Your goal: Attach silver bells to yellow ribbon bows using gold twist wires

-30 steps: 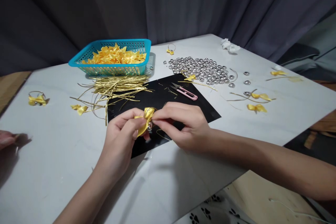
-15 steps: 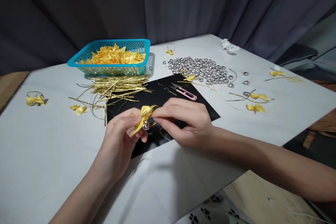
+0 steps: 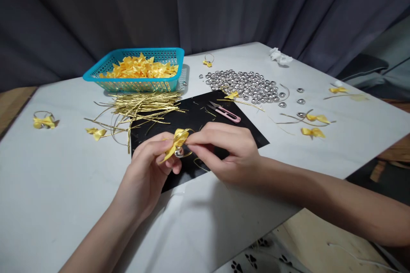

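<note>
A dark curtain hangs beyond the fingers, across the whole back. Under both hands spreads a white table, and directly below the fingertips lies a black sheet. Past the fingers and to their left stands a blue basket full of yellow bows.

The left hand reaches in from the near side, thumb and fingers closed on a bow. The right hand meets it from the right, thumb and forefinger pinched together at the bow's side; they seem to grip its wire, though the tips cover the exact spot.

Ahead of the fingers and to the right spreads a heap of silver bells. Ahead and to the left, between basket and fingers, a bundle of gold wires overlaps the sheet. Just past the right fingers, snips rest on the sheet, blades toward the left. Crumpled tissue sits far beyond them, to the right.

A bow ring lies well to the fingers' left. Loose bows lie well to their right.

The held bow is raised over the sheet, between the two sets of fingertips. Just under it, beside the left fingertips, hangs a bell.
</note>
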### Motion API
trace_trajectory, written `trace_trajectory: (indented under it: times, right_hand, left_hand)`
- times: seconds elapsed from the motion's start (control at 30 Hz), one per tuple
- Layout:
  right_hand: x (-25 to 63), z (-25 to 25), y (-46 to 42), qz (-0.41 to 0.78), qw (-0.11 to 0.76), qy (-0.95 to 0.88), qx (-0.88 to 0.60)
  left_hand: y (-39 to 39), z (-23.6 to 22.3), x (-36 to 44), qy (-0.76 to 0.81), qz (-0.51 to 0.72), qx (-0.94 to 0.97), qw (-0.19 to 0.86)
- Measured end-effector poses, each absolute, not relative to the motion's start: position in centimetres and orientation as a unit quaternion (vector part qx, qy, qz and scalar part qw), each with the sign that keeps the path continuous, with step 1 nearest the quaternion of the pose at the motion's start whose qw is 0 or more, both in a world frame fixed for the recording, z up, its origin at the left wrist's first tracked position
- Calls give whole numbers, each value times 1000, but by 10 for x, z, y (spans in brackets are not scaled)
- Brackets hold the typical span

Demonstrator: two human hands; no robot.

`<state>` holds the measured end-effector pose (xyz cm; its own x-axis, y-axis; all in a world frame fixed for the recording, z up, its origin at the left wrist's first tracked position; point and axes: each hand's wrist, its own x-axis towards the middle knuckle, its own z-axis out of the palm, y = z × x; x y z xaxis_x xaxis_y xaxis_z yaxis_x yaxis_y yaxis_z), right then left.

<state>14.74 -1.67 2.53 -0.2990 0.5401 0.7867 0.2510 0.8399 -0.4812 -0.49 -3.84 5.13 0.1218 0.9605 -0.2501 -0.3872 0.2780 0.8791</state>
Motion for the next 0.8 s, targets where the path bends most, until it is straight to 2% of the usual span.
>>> trace_trajectory:
  times: [0.4,0.8]
  right_hand:
    - [147,25,-16,131,538,-794,-252]
    - [150,28,-15,134,514,-811,-247]
  left_hand:
    - [-36,50,-8,446,475,372,661]
    - [-37,52,-8,445,481,319,685]
